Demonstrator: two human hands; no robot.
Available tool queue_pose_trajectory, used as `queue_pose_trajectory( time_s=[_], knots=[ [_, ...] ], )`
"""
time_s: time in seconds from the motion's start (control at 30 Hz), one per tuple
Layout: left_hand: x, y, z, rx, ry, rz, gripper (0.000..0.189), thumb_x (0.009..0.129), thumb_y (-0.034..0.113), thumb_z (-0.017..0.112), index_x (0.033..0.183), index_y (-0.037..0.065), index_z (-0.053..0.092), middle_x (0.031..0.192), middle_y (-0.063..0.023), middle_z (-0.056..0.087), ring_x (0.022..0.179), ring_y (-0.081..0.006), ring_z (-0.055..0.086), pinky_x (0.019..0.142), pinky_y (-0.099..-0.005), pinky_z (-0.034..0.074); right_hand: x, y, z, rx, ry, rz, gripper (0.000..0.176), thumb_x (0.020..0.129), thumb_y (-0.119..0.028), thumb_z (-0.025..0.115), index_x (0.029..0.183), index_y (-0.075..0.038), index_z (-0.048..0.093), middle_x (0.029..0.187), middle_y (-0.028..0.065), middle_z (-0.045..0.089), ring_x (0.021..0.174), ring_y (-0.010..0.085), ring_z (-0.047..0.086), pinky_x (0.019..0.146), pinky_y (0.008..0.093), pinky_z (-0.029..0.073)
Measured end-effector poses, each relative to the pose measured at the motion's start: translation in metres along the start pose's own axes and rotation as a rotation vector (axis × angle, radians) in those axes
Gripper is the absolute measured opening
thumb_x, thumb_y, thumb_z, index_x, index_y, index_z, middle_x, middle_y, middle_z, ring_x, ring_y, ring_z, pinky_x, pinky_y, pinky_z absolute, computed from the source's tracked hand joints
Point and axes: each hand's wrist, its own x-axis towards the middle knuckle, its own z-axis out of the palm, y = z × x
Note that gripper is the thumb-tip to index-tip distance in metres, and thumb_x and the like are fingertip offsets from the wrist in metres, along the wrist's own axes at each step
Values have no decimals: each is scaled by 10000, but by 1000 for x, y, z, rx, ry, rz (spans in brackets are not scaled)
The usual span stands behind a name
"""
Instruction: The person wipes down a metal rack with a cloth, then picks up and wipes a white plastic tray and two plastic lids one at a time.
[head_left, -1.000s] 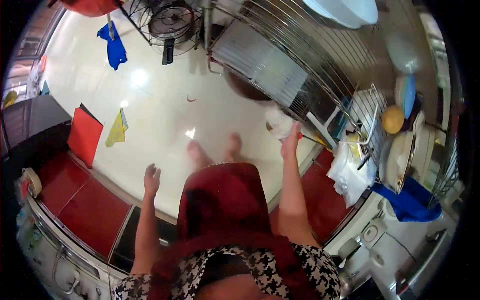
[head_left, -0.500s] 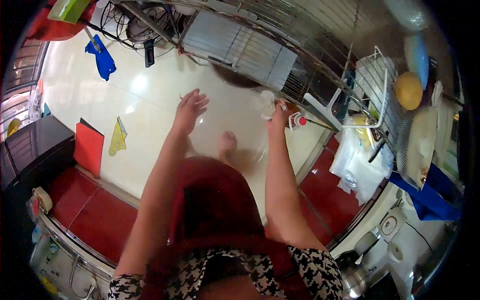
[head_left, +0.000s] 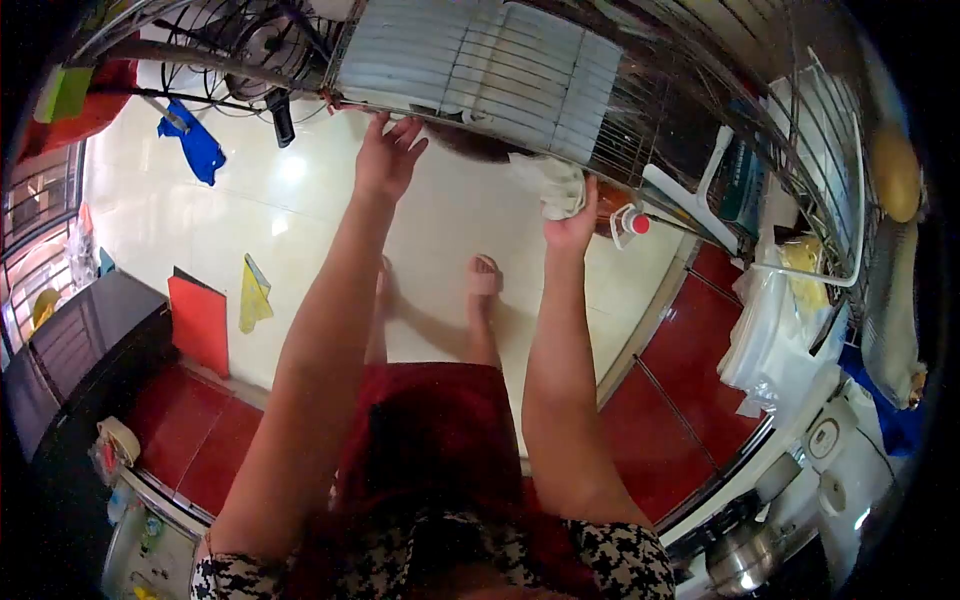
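Note:
A wire rack (head_left: 590, 155) with a pale panel (head_left: 470, 60) behind its bars spans the top of the view. My left hand (head_left: 388, 165) reaches up to its front edge, fingers outstretched and fingertips right at the rail. My right hand (head_left: 570, 228) grips a crumpled white cloth (head_left: 562, 190), close under the same rack edge. Just right of that hand is a bottle with a red cap (head_left: 640, 225) and reddish-brown contents.
A white wire basket (head_left: 858, 215) and plastic bags (head_left: 765, 325) are at the right. Pans (head_left: 270, 50) sit at the upper left. A blue cloth (head_left: 198, 145), a yellow cloth (head_left: 255, 295) and a red panel (head_left: 200, 322) are at the left. Steel pots (head_left: 745, 555) stand lower right.
Both hands have come up to the rack's edge, the right one carrying the white cloth. The view has shifted closer to the rack, and the feet show more clearly.

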Motion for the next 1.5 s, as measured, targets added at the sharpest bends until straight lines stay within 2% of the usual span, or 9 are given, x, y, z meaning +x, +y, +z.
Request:
queue_pose_trajectory(
  time_s=[0.27,0.4,0.5,0.6,0.77,0.8,1.03,1.33,1.5],
  knots=[
    [22,-2,0,47,158,73,316,930,224,387,1202,65,411,1110,-120,506,1061,-233,492,947,-457,371,9,9,15,-147,268,-150,317,906,-263,466,1173,-93,467,1126,56,552,1032,254,525,881,396,439],
    [16,4,2,17,11,43,220,930,212,390,1070,69,482,990,-97,549,935,-223,550,913,-436,404,12,10,33,-162,358,-211,377,872,-238,542,1201,-93,430,1136,59,540,1032,251,523,880,387,441],
    [13,4,10,-53,63,37,205,931,224,390,1017,68,490,966,-97,548,929,-234,550,913,-434,406,19,16,21,-203,290,-385,511,825,-245,623,1238,-39,402,1217,71,481,1042,222,502,877,342,424],
    [13,7,13,-47,27,35,185,933,245,382,930,75,455,750,-39,480,766,-202,527,855,-429,449,9,19,31,-677,602,-701,498,799,-167,648,1204,-9,405,1181,95,475,1010,217,497,859,338,420],
    [8,8,8,-22,1,18,211,929,276,398,951,75,459,841,-60,516,847,-227,540,858,-440,439,8,25,1,-970,465,-851,362,793,-135,639,1089,-6,476,1092,111,514,1014,208,479,901,337,375],
    [6,8,8,-28,-17,17,225,929,286,398,965,73,461,884,-69,532,885,-233,542,861,-443,435,7,24,4,-951,429,-844,365,815,-61,597,1154,-27,465,1100,73,487,948,142,467,837,264,397],
    [1,2,11,-25,47,48,406,926,309,403,1212,25,355,1089,-139,505,1067,-283,497,930,-475,399,-2,20,29,-1339,463,-930,475,836,-101,542,1287,-38,408,1201,144,494,1066,213,461,909,299,371],
    [-7,-8,9,-160,-9,-96,446,924,421,319,974,10,485,1047,-232,552,1054,-353,512,968,-498,351,13,14,12,-1235,452,-814,281,843,-135,539,1107,-37,550,1067,113,581,962,206,529,855,310,409],
    [-18,-33,23,-193,-13,-178,515,923,450,267,1110,-8,411,1107,-250,492,1066,-369,481,977,-526,328,16,7,12,-1396,416,-753,319,826,-203,589,1124,-95,555,1085,118,573,983,262,536,864,344,408]
  ],
)
